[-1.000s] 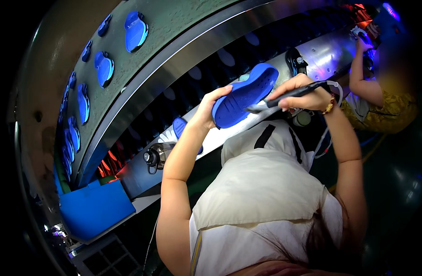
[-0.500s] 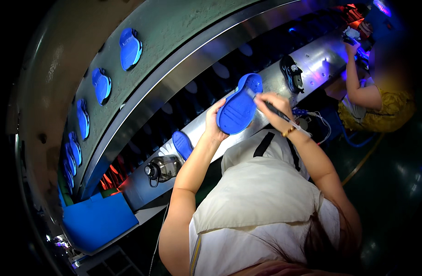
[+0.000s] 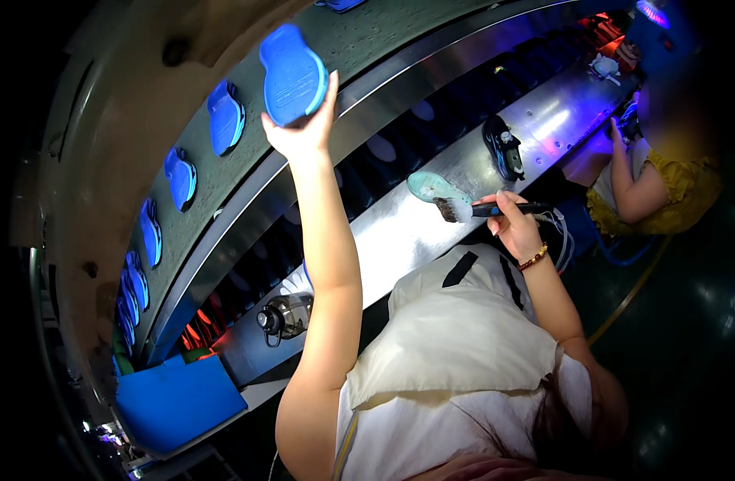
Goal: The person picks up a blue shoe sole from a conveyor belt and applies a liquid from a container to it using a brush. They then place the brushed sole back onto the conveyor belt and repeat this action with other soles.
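My left hand (image 3: 305, 132) is stretched out to the far left, fingers and thumb closed round the heel end of a blue shoe sole (image 3: 291, 76) held over the green conveyor belt (image 3: 259, 156). In my right hand (image 3: 515, 226) is a brush (image 3: 496, 209) with a dark handle, gripped between thumb and fingers. Its bristles point left, over or against a pale green, rounded shallow piece (image 3: 430, 184) on the metal bench (image 3: 395, 228). I cannot tell whether the bristles touch it. My left forearm mostly hides another blue sole on the bench.
Several blue soles (image 3: 226, 119) lie in a row along the belt. A dark shoe (image 3: 504, 148) stands on the bench at right, and a clear bottle (image 3: 286, 317) with a black lid at left. A blue panel (image 3: 179, 401) is at lower left. Another person in yellow (image 3: 676, 192) sits at right.
My left hand has carried the blue sole from above the bench up and left to the belt. My right hand has moved the brush off the sole, slightly right and down. The pale green piece has come into view.
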Action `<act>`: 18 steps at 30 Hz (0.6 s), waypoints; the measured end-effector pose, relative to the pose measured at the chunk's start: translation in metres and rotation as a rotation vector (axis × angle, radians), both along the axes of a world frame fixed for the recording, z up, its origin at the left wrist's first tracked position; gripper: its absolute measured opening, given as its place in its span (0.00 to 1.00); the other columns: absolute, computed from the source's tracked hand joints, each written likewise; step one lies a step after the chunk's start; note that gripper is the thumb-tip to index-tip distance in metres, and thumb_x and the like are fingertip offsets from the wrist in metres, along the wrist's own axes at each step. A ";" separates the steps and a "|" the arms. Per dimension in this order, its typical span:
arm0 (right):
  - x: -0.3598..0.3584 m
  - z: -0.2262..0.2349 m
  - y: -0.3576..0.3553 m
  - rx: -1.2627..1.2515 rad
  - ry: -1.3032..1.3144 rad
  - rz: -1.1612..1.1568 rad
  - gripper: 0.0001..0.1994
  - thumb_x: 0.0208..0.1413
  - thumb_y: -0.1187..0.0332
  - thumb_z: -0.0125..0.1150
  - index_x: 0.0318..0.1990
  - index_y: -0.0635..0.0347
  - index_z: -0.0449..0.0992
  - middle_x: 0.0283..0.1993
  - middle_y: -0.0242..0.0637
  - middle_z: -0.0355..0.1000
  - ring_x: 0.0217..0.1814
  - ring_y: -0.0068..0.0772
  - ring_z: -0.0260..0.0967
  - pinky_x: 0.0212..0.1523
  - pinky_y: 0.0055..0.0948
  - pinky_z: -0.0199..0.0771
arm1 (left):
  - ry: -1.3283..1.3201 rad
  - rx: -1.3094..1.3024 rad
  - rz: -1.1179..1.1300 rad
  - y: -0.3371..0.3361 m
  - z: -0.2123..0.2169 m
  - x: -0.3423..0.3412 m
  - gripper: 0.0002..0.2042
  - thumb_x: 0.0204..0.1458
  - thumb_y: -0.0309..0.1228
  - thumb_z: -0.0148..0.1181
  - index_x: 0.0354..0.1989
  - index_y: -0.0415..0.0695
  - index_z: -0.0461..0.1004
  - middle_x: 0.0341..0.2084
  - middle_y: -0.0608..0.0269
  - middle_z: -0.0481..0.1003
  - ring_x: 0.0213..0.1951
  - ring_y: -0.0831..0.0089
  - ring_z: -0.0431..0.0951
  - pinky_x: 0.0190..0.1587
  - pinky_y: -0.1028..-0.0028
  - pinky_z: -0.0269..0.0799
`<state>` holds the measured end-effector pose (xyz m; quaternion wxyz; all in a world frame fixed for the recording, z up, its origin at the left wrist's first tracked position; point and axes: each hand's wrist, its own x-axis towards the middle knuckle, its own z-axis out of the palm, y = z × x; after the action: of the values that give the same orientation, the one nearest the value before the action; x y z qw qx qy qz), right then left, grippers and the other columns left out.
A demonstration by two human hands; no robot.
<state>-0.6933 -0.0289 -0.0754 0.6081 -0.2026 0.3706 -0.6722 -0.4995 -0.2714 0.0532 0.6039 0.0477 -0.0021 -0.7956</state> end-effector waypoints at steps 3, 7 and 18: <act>-0.003 -0.009 -0.005 0.041 -0.068 -0.107 0.13 0.56 0.62 0.46 0.34 0.64 0.71 0.34 0.44 0.72 0.17 0.20 0.60 0.19 0.15 0.60 | 0.069 0.151 -0.073 -0.011 -0.012 -0.007 0.38 0.48 0.59 0.24 0.61 0.41 0.40 0.61 0.55 0.43 0.62 0.62 0.43 0.61 0.57 0.36; -0.009 -0.016 -0.004 0.099 -0.071 -0.087 0.13 0.56 0.62 0.46 0.34 0.64 0.71 0.33 0.43 0.72 0.19 0.19 0.61 0.20 0.15 0.61 | -0.193 -0.014 -0.239 0.003 0.005 -0.037 0.38 0.50 0.57 0.26 0.61 0.37 0.34 0.61 0.53 0.40 0.63 0.63 0.41 0.61 0.63 0.37; -0.024 -0.024 -0.001 0.043 -0.313 -0.125 0.10 0.55 0.66 0.47 0.33 0.65 0.71 0.35 0.40 0.71 0.23 0.19 0.62 0.25 0.16 0.64 | -2.062 -1.031 0.624 -0.152 0.008 -0.140 0.31 0.34 0.39 0.59 0.48 0.38 0.59 0.48 0.45 0.62 0.52 0.57 0.61 0.52 0.64 0.57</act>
<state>-0.7170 -0.0298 -0.0991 0.6195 -0.0590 0.2975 -0.7241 -0.6397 -0.4238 0.0616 0.4329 0.4144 -0.7934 -0.1070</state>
